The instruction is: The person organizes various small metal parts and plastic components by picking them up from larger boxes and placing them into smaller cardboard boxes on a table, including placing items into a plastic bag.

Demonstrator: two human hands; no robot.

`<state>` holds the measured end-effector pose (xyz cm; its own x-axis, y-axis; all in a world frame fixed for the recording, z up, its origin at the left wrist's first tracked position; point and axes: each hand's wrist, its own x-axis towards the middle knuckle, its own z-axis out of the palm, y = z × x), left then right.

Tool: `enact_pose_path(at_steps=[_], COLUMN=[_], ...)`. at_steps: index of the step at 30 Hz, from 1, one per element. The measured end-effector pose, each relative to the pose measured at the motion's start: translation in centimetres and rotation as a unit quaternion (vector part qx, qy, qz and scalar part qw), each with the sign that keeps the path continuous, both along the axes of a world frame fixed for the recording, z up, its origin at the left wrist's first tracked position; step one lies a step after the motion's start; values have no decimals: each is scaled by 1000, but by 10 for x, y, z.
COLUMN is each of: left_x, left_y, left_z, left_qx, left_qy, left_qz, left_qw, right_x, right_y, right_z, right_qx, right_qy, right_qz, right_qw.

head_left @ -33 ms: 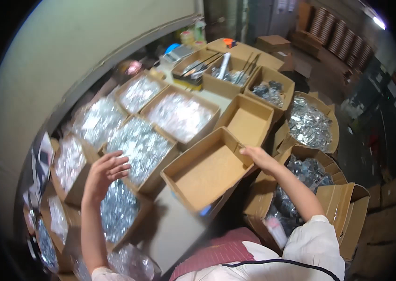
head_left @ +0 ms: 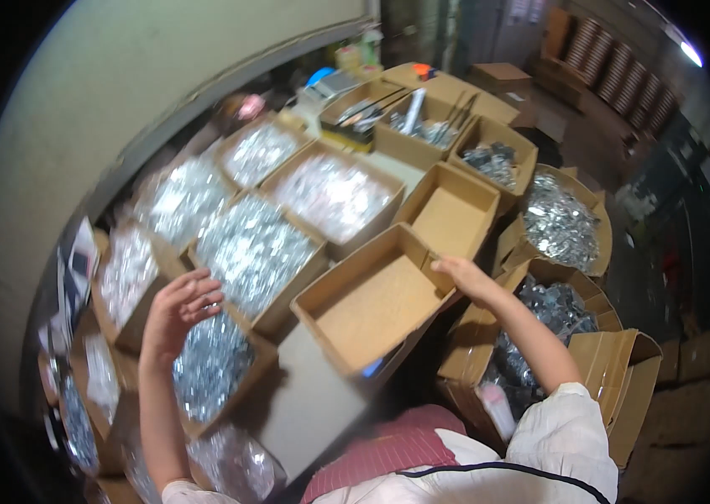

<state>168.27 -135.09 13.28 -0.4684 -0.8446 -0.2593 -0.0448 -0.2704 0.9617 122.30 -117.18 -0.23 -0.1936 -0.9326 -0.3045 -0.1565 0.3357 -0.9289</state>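
Observation:
My right hand (head_left: 464,277) grips the right rim of an empty, shallow cardboard box (head_left: 376,315), with the thumb on the inner side and the other fingers hidden behind the wall. The box is tilted slightly. My left hand (head_left: 181,309) is raised with nothing in it, its fingers apart and a little bent. Below that hand stands a carton of bluish-silver metal pieces (head_left: 214,370). Just beyond it is a larger carton heaped with shiny silver pieces (head_left: 254,248). Behind the held box stands another empty cardboard box (head_left: 451,214).
More cartons of shiny pieces (head_left: 334,197) cover the table (head_left: 313,395). On the right are large cartons with metal pieces (head_left: 560,223) and dark bagged parts (head_left: 552,307). Clear plastic bags (head_left: 237,462) lie at the lower left. Farther back is a box with dark rods (head_left: 422,126).
My left hand has shifted slightly left and toward me, away from the large carton of silver pieces. My right hand keeps its grip on the box. The whole view has shifted slightly.

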Motion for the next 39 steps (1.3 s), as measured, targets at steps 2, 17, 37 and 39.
enact_pose_path(at_steps=[2, 17, 37, 39], left_x=[76, 368, -33, -85], left_y=[22, 270, 225, 241], left_z=[-14, -35, -106, -137], left_qx=[23, -15, 83, 50], left_qy=[24, 310, -5, -11], left_qz=[58, 421, 74, -71], left_qw=[998, 852, 994, 996], right_x=[29, 47, 62, 84], right_y=[-13, -61, 76, 123], right_z=[1, -92, 34, 20], right_qx=[24, -68, -244, -238], right_qy=[38, 159, 318, 352], right_qz=[-12, 80, -43, -60], right_qw=[999, 982, 915, 903])
